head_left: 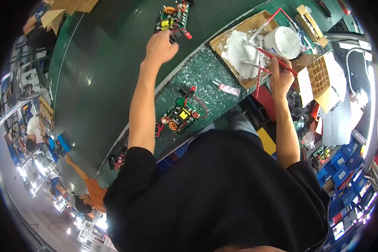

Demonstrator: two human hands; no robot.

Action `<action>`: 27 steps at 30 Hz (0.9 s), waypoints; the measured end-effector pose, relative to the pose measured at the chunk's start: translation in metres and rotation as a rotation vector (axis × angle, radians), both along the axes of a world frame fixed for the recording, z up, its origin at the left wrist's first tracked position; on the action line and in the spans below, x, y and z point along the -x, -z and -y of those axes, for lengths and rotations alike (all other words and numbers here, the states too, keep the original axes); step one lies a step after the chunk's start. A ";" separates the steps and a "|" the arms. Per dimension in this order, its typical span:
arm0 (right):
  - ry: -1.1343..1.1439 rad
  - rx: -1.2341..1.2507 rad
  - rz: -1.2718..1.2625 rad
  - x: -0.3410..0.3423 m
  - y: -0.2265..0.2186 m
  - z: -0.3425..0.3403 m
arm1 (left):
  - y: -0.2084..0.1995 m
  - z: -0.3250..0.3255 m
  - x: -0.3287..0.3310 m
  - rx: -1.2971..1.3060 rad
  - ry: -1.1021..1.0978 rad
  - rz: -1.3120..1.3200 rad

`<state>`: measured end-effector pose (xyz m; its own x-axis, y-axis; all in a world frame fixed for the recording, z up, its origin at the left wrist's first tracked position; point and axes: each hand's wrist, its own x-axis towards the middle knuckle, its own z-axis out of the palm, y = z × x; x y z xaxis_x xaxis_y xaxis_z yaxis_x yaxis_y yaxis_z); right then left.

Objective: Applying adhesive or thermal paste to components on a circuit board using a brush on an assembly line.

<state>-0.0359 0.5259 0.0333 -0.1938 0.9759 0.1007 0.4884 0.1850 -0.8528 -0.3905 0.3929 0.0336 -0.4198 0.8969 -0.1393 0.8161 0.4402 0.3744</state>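
My left hand (161,47) stretches far forward, its fingers closed at the near end of a green circuit board (171,17) with a copper coil, a yellow part and red and black leads. My right hand (281,80) grips a slim red-handled tool (286,66), whose far end points over a cardboard tray (222,44) smeared with white paste (238,50). Whether that end touches the paste cannot be told. A second circuit board (181,116) with a yellow part, a coil and red wires lies on the bench nearer my body.
A white tub (282,43) stands in the tray's right part, by thin red strips. A small tube (229,89) lies on the paste-flecked bench. To the right is an open divided carton (319,77). A dark green belt surface (109,63) runs left; a co-worker in orange (95,195) reaches onto it.
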 end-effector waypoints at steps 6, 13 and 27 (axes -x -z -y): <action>-0.010 0.019 -0.029 -0.004 0.001 -0.001 | -0.021 0.021 -0.064 0.304 0.104 0.223; -0.056 0.001 -0.032 -0.009 -0.001 -0.001 | 0.009 0.011 -0.121 0.483 0.337 0.127; 0.027 0.090 -0.144 -0.019 0.019 -0.001 | 0.021 0.029 -0.146 0.047 -0.015 -0.219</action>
<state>-0.0171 0.5271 0.0141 -0.1575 0.9868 0.0374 0.3640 0.0932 -0.9267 -0.2447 0.3641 0.0126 -0.4577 0.8850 -0.0849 0.8689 0.4655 0.1682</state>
